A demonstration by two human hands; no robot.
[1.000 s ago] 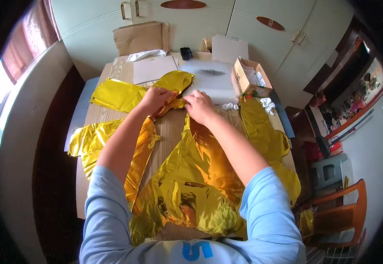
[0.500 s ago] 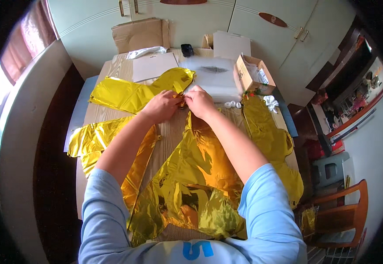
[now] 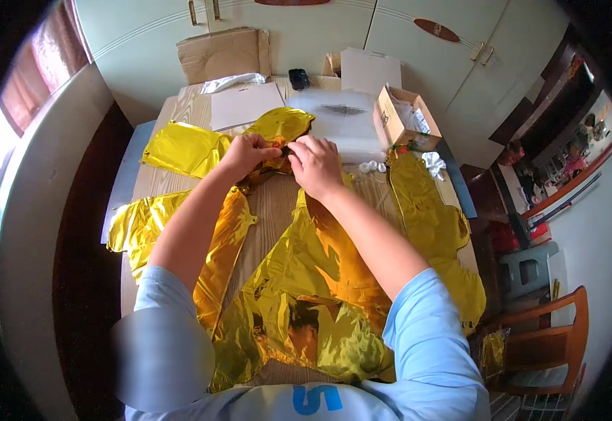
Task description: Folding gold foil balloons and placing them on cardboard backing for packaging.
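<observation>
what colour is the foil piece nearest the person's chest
The foil piece is shiny gold-yellow, partly orange, best seen in the head view.

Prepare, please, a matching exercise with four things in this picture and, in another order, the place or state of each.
1. Rearmost gold foil piece
2. Open box
3. Small black object
4. Wooden chair

A. near the far edge of the table
B. off the table, lower right
C. at the left hand and right hand
D. holding whitish contents

Pairs: 1-C, 2-D, 3-A, 4-B
</observation>
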